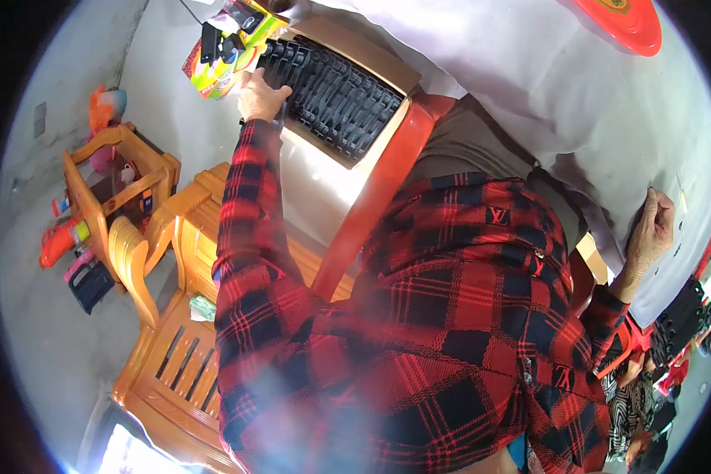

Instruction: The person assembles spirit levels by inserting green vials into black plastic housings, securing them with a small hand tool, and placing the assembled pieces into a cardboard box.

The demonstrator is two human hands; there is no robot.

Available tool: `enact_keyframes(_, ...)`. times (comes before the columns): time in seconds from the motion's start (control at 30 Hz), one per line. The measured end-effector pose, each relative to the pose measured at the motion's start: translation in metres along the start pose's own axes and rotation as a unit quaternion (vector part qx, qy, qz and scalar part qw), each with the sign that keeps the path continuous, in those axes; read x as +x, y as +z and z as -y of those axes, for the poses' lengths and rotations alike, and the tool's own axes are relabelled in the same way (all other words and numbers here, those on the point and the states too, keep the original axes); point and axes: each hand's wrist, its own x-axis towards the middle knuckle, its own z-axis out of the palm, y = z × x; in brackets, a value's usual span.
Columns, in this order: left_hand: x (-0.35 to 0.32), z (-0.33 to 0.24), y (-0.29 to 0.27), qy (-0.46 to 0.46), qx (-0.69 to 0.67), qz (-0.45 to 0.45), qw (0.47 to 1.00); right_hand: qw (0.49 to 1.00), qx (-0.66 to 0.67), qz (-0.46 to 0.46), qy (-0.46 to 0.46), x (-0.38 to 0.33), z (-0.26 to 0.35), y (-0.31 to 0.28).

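My left hand (262, 96) is stretched out to the near left corner of a cardboard box (387, 65). Its thumb stands apart from the fingers, beside the black plastic parts (344, 99) packed in rows inside. I see nothing held in it. On the far right, my right hand (654, 225) is over the pale cloth-covered table (545, 87). Its fingers are curled in with the thumb against them; whatever they may hold is too small or hidden to name. Small dark bits and a pale sliver (682, 203) lie near it.
A yellow-green carton (213, 79) with black devices (212, 41) on top adjoins the box. A red stool or chair edge (371, 193) runs below it. Wooden chairs (183, 347) stand at left. A red plate-like object (628, 24) lies at the far right. Another person's hand (633, 367) shows lower right.
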Motion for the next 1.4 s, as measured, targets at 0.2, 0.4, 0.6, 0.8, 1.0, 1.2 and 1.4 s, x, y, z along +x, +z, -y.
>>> enact_keyframes(0.2, 0.023, 0.015, 0.052, -0.009, 0.043, -0.001, 0.999, 1.0, -0.019, -0.002, 0.011, 0.0, -0.001, -0.003)
enact_keyframes(0.4, 0.031, 0.009, 0.088, 0.02, 0.05, -0.01, 0.998, 0.997, -0.057, -0.023, 0.036, 0.0, 0.008, -0.003)
enact_keyframes(0.6, 0.04, -0.01, 0.093, -0.005, 0.075, 0.018, 0.997, 0.997, -0.064, -0.037, 0.028, -0.003, 0.015, -0.001)
enact_keyframes(0.8, 0.048, -0.003, 0.108, -0.02, 0.08, 0.03, 0.996, 0.997, -0.041, -0.037, 0.059, -0.005, 0.013, -0.002)
enact_keyframes(1.0, 0.045, -0.005, 0.121, -0.02, 0.08, 0.079, 0.994, 0.996, -0.014, -0.022, 0.081, -0.003, 0.007, -0.008)
enact_keyframes(1.2, 0.048, 0.009, 0.138, -0.017, -0.026, 0.07, 0.997, 0.996, -0.007, -0.019, 0.081, -0.002, 0.007, -0.008)
enact_keyframes(1.4, 0.046, 0.011, 0.141, -0.001, -0.037, 0.062, 0.997, 0.996, -0.063, -0.01, 0.066, -0.004, 0.003, -0.012)
